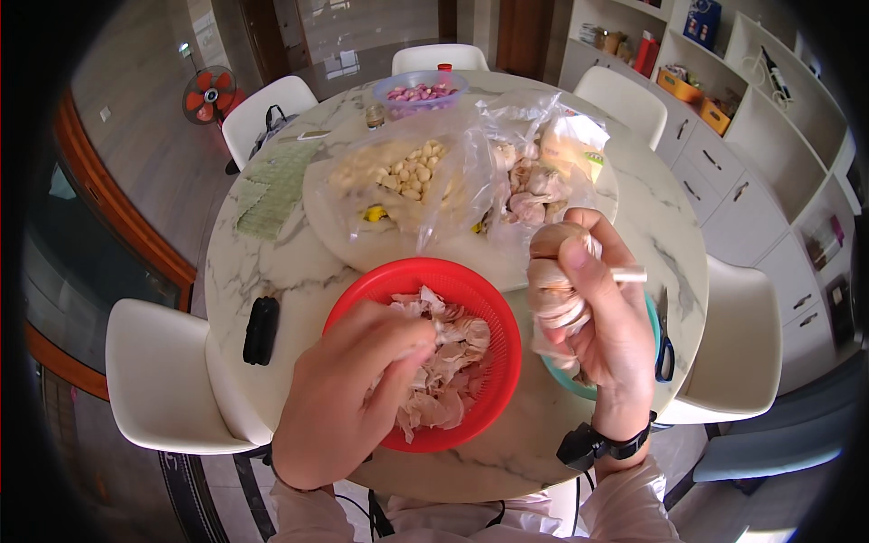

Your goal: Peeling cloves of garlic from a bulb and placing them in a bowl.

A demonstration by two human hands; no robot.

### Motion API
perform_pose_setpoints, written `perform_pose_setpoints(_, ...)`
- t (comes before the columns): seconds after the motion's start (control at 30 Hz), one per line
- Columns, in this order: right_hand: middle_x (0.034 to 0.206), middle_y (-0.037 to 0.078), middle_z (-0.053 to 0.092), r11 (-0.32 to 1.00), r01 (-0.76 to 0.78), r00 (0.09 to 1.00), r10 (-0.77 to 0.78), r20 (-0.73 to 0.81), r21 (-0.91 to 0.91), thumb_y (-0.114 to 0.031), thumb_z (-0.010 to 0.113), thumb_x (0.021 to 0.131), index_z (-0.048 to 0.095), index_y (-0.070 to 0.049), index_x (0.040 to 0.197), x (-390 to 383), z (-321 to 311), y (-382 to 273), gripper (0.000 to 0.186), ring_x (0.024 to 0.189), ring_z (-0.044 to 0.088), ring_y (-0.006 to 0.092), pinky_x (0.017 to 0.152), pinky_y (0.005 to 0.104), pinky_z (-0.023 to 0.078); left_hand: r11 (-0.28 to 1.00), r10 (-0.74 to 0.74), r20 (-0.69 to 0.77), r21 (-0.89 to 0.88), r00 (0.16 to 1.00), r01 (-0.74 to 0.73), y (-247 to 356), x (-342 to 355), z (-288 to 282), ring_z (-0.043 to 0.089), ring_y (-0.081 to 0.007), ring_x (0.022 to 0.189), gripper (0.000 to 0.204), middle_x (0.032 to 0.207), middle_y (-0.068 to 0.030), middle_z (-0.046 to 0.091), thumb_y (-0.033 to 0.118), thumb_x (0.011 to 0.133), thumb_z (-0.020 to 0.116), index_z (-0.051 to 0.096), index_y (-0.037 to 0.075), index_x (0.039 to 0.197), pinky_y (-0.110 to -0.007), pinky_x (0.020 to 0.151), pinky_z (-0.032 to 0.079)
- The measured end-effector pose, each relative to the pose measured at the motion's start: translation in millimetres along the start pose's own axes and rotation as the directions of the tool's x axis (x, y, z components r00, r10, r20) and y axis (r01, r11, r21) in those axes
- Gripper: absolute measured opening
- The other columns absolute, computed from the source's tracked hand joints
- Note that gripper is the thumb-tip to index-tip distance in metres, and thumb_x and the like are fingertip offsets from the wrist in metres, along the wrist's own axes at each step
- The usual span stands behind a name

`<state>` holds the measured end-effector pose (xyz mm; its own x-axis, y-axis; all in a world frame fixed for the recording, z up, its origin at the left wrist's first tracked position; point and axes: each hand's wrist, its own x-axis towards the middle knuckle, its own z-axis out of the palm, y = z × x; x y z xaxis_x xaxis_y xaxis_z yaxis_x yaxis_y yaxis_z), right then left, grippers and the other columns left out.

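Closest in, the left hand (348, 385) is curled over the near rim of a red plastic colander (493, 312), fingertips pinched together among the papery garlic skins (448, 366) heaped inside; whether anything is held between them cannot be told. The colander sits at the near edge of the round marble table (272, 262), slightly overhanging it. Just to its right, the right hand (602, 312) is raised and wrapped around a garlic bulb (557, 281), thumb pressed against its side, above a teal bowl (654, 317) that shows only as a sliver behind the wrist. Blue-handled scissors (663, 348) lie beside that bowl near the right table edge. Left of the colander a black oblong case (261, 330) rests on bare marble, with free tabletop around it. Beyond, clear plastic bags crowd the middle: one with peeled garlic cloves (407, 172), one with whole garlic bulbs (534, 195). Farther back stands a clear bowl of pinkish shallots (421, 92). White chairs (163, 380) ring the table closely.
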<state>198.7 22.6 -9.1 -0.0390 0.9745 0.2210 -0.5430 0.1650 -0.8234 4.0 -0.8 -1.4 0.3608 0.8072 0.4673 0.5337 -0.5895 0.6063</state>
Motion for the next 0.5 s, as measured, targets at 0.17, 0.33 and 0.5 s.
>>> perform_pose_setpoints(0.17, 0.077, 0.012, 0.052, 0.99, -0.054, 0.999, 0.053, -0.011, -0.131, -0.022, 0.05, 0.084, 0.032, -0.005, 0.109, -5.4, 14.6, 8.5, 0.036, 0.051, 0.054, 0.0185, 0.037, 0.023, 0.041, 0.957, 0.007, -0.028, 0.29, 1.0, 0.001, -10.8, 4.8, 4.0, 0.051, -0.0283, 0.083, 0.023, 0.093, -0.0136, 0.051, 0.014, 0.077, 0.057, 0.053, 0.001, 0.096, -0.034, 0.072, 0.04)
perform_pose_setpoints(0.33, 0.082, 0.009, 0.053, 0.984, -0.167, 0.985, 0.169, 0.042, -0.06, -0.02, 0.047, 0.086, 0.036, -0.004, 0.109, -2.3, 13.3, 16.8, 0.031, 0.063, 0.056, 0.0162, 0.047, 0.025, 0.045, 0.995, 0.066, 0.065, 0.071, 0.996, -0.071, -5.4, 5.4, 12.8, 0.049, -0.0284, 0.083, 0.036, 0.091, -0.0122, 0.051, 0.027, 0.076, 0.059, 0.049, -0.001, 0.097, -0.038, 0.074, 0.036)
perform_pose_setpoints(0.5, 0.08, 0.005, 0.055, 0.977, -0.206, 0.962, 0.213, 0.171, -0.059, -0.029, 0.047, 0.086, 0.048, -0.002, 0.097, -1.3, 14.6, 17.6, 0.029, 0.061, 0.053, 0.0085, 0.048, 0.0193, 0.041, 0.972, 0.153, 0.117, 0.159, 0.981, -0.171, -4.7, 2.3, 12.5, 0.049, -0.0281, 0.077, 0.017, 0.083, -0.0103, 0.05, 0.016, 0.078, 0.054, 0.051, 0.001, 0.085, -0.039, 0.068, 0.035)
